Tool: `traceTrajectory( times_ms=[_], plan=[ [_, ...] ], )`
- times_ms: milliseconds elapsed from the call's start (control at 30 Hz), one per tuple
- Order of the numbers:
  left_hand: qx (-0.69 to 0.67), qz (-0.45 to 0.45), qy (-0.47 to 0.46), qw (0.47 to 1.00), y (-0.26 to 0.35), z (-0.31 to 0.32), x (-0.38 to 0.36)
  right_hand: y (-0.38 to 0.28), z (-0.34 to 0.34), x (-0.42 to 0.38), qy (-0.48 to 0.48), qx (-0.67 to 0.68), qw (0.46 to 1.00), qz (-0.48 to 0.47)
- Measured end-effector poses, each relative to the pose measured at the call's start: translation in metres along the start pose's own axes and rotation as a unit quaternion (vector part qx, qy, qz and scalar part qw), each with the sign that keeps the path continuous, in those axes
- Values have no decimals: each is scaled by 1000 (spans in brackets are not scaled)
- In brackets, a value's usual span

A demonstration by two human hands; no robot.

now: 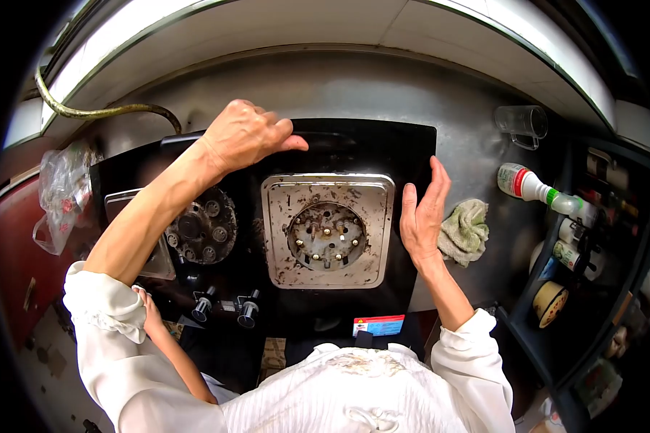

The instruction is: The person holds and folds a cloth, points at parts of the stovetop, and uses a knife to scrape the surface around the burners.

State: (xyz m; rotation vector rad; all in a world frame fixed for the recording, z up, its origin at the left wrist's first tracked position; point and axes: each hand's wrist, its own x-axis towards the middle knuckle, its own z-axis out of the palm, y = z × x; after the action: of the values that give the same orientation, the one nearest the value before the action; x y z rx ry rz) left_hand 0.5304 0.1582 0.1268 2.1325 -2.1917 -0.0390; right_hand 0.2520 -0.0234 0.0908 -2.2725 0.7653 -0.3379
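A black glass gas stove [325, 148] lies before me. My left hand [249, 137] is closed over its back part, thumb stretched to the right; the curled fingers hide whatever they may hold. Along the stove's right edge is my right hand [422, 213], open with fingers extended. Between the hands sits a square metal drip tray [328, 278], stained and dotted with dark residue, around an exposed burner base [327, 238]. A dark round burner part [202, 227] rests to the left, partly behind my left forearm. Two control knobs [248, 309] are at the front.
A crumpled cloth [466, 231], a glass mug [523, 123] and a white-and-green bottle [527, 184] are on the metal counter at right. Farther right stands a shelf [534, 353] of jars. Left are a plastic bag [65, 191] and hose [101, 113]. Another person's hand [150, 314] touches my left sleeve.
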Motion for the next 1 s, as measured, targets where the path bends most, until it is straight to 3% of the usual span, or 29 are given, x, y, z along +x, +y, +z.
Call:
traceTrajectory(
  times_ms=[67, 133, 267, 400, 467, 567, 667, 800, 867, 1000],
  plan=[
    [8, -39, 44, 998, -7, 1, 6, 0, 1, 2, 3, 3, 1000, 2],
    [-11, -5, 4, 1000, 7, -2, 5, 1, 1, 1, 1, 2, 1000, 0],
    [17, -53, 51, 997, -7, 5, 9, 0, 0, 1, 0, -16, 1000, 7],
    [0, -1, -22, 1000, 9, -4, 5, 1, 2, 0, 0, 6, 1000, 0],
    [27, -46, 55, 997, 1, 4, 10, 0, 1, 1, 1, -7, 1000, 0],
    [-9, -8, 0, 1000, 16, 1, 6, 2, 0, 2, 0, -11, 1000, -3],
    [11, -50, 70, 996, 4, 7, 10, 0, 2, 0, -4, -6, 1000, 1],
    [-5, -22, -4, 1000, 19, 2, 4, 1, 1, 1, -3, -5, 1000, 4],
    [8, -67, 57, 996, 7, 5, 10, -1, 2, 1, -5, -6, 1000, 3],
    [-11, -20, 7, 1000, 17, 4, 6, 0, 1, 1, -1, -3, 1000, -6]
  ],
)
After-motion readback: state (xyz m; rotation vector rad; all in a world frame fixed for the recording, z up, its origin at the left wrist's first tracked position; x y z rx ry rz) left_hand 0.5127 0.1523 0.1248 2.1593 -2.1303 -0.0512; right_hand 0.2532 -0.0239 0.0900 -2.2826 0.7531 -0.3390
